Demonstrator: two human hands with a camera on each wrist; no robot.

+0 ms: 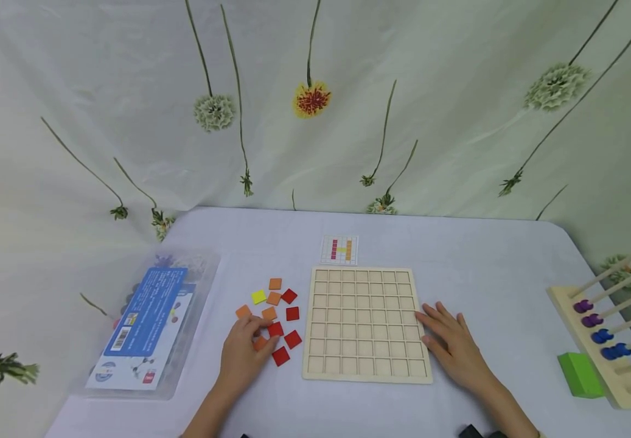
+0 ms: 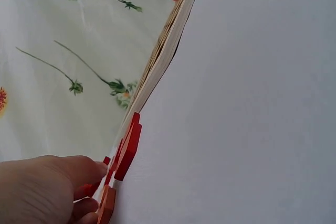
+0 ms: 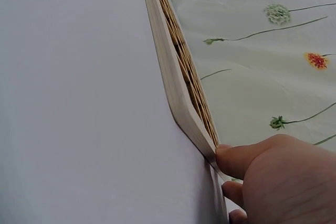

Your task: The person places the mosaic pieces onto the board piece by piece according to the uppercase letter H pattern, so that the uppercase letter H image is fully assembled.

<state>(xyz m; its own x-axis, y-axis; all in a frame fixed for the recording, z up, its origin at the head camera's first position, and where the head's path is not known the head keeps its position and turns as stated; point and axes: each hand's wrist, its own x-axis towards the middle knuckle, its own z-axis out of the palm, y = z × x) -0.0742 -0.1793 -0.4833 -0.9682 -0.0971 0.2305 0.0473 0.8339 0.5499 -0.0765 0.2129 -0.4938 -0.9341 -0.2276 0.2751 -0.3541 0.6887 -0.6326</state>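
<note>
In the head view, my left hand (image 1: 241, 353) is among small square tiles left of the board. Its thumb and index finger pinch a red tile (image 1: 275, 329), with an orange tile (image 1: 260, 344) partly under the hand. Other red tiles (image 1: 292, 313), orange tiles (image 1: 275, 284) and one yellow tile (image 1: 258, 296) lie around it. A pale wooden grid board (image 1: 367, 382) lies flat, its cells holding no tiles. Against the board's right edge rest the fingertips of my right hand (image 1: 454, 347), fingers fairly straight; the right wrist view shows the thumb touching the rim (image 3: 178, 106).
Behind the board lies a small pattern card (image 1: 339, 250) with red, yellow and orange squares. A clear plastic case (image 1: 170, 389) holding a blue-and-white leaflet (image 1: 148, 316) is at left. At right stand a wooden bead rack (image 1: 594, 347) and a green block (image 1: 580, 375).
</note>
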